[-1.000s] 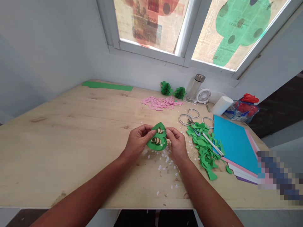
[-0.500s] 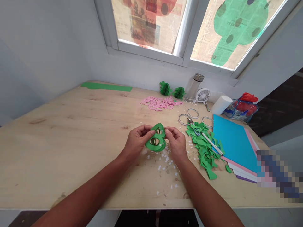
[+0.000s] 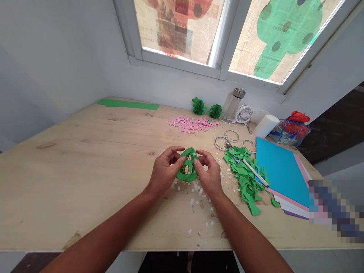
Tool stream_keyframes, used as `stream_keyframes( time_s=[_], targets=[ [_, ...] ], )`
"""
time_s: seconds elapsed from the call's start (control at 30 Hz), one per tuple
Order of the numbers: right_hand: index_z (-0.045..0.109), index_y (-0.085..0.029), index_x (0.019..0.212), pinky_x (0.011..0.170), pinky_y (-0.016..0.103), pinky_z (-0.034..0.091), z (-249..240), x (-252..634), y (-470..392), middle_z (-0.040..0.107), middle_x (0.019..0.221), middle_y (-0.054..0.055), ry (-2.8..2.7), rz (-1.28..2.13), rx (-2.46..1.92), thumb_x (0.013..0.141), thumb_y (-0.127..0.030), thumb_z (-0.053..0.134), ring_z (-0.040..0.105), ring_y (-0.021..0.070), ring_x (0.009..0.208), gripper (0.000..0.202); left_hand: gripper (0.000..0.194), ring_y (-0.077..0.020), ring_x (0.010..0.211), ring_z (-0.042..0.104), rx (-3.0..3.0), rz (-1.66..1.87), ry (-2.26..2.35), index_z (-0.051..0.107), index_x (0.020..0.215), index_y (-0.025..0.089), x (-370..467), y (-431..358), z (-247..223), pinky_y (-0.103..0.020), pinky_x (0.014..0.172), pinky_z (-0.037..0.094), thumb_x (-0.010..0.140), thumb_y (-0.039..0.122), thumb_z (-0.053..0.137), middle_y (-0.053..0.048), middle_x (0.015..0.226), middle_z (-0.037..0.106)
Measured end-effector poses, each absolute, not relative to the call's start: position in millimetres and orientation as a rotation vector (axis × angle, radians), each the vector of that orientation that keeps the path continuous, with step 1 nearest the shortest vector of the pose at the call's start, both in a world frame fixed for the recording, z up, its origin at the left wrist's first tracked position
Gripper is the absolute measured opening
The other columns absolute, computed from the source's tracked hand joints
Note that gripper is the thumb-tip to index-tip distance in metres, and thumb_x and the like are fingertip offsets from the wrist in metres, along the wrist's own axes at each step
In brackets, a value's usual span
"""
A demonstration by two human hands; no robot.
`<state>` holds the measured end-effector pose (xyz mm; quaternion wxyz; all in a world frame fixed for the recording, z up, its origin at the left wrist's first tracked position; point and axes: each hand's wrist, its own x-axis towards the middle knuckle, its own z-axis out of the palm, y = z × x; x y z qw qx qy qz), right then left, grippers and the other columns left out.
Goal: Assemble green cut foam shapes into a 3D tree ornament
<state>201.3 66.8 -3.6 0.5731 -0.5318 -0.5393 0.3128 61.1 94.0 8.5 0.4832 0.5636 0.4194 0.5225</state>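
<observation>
Between my two hands is a green paper cutout (image 3: 187, 175) with cut openings and a few small white squares on it. My left hand (image 3: 166, 168) grips its left side, thumb on the front and fingers behind. On the right side, my right hand (image 3: 209, 172) holds the edge, its thumb pressed on the paper near the middle. Small white paper bits (image 3: 200, 191) lie scattered on the wooden table (image 3: 85, 170) beneath and around the hands.
Green scraps (image 3: 247, 182), scissors (image 3: 233, 152), a white pen (image 3: 255, 173) and tape rolls (image 3: 231, 135) lie right. Farther right are coloured sheets (image 3: 281, 170). Behind are pink cutouts (image 3: 193, 124), green folded shapes (image 3: 198, 106), a bottle (image 3: 233, 106) and a fan (image 3: 243, 114).
The green cutout has been squeezed narrower and its openings have changed shape. My right thumb has moved inward onto its front, and the fingers of both hands have shifted around the edges.
</observation>
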Motion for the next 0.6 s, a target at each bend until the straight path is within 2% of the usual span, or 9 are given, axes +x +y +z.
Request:
stream_keyframes(
  time_s=[0.23, 0.33, 0.5, 0.6],
  targets=[
    [0.055, -0.02, 0.103, 0.062, 0.026, 0.048, -5.7, 198.9, 67.5, 0.066, 0.072, -0.001, -1.212, 0.749, -1.26, 0.078, -0.027, 0.061, 0.06, 0.0137, 0.063, 0.027, 0.027, -0.0113, 0.058, 0.053, 1.633, 1.278, 1.123, 0.06, 0.102, 0.02, 61.0, 88.8, 11.5, -0.024, 0.058, 0.045, 0.077, 0.029, 0.062, 0.004, 0.066, 0.055],
    [0.052, -0.021, 0.1, 0.062, 0.025, 0.049, -5.0, 197.7, 66.1, 0.067, 0.077, -0.001, -1.197, 0.704, -1.246, 0.077, -0.026, 0.063, 0.06, 0.0134, 0.065, 0.026, 0.026, -0.0113, 0.057, 0.052, 1.646, 1.283, 1.115, 0.059, 0.102, 0.02, 61.2, 88.3, 11.8, -0.023, 0.057, 0.044, 0.078, 0.029, 0.061, 0.005, 0.065, 0.055],
    [0.057, -0.021, 0.085, 0.071, 0.026, 0.049, -2.6, 197.4, 64.1, 0.065, 0.082, 0.001, -1.298, 0.556, -1.245, 0.079, -0.026, 0.059, 0.06, 0.0142, 0.074, 0.008, 0.024, -0.0106, 0.055, 0.05, 1.621, 1.294, 1.118, 0.055, 0.099, 0.021, 61.2, 88.8, 12.6, -0.022, 0.056, 0.042, 0.078, 0.028, 0.061, 0.006, 0.063, 0.053],
    [0.059, -0.021, 0.082, 0.074, 0.027, 0.048, -2.4, 198.3, 65.1, 0.065, 0.082, 0.001, -1.336, 0.552, -1.218, 0.08, -0.023, 0.056, 0.059, 0.015, 0.077, 0.005, 0.024, -0.0107, 0.056, 0.05, 1.621, 1.286, 1.124, 0.052, 0.099, 0.021, 60.8, 88.5, 13.0, -0.022, 0.056, 0.042, 0.078, 0.029, 0.061, 0.006, 0.062, 0.051]
  ],
)
